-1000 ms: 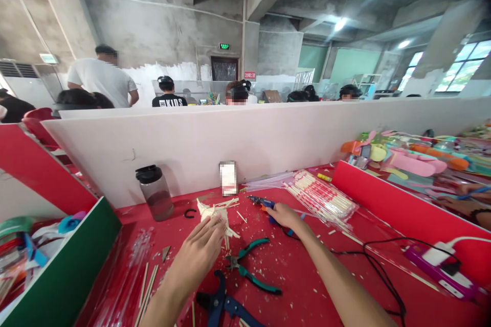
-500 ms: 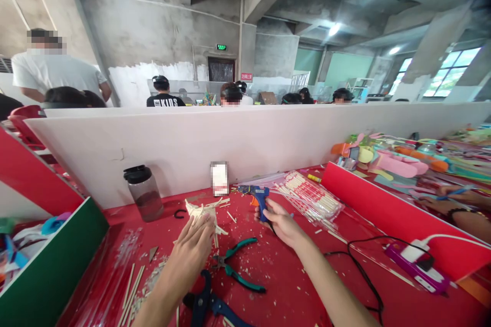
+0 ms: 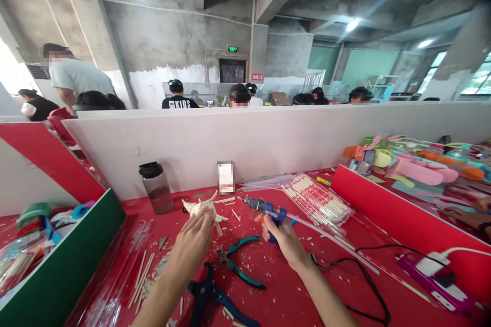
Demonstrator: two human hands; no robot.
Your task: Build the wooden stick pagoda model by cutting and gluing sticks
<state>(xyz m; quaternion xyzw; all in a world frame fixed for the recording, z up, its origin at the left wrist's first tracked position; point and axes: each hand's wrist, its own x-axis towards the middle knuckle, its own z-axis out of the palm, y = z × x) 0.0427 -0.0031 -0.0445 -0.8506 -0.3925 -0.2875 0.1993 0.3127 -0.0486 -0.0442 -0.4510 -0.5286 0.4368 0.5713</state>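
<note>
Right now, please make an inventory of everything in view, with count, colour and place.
Glue gun: 1, blue, centre right
Stick assembly: 1, pale, centre
Pliers: 1, teal, front middle
Cutter: 1, blue, front middle
Loose sticks: several, pale, front left
Bagged sticks: many, pale, back right
Bottle: 1, grey, back left
Phone: 1, dark-edged, back middle
Power strip: 1, purple, far right
Divider: 1, green, left
Barrier: 1, red, right
Table: 1, red, underneath
Partition: 1, white, back
People: several, mixed, beyond partition
Colourful items: many, mixed, both sides
Left fingers: on stick assembly
Right fingers: around glue gun
</note>
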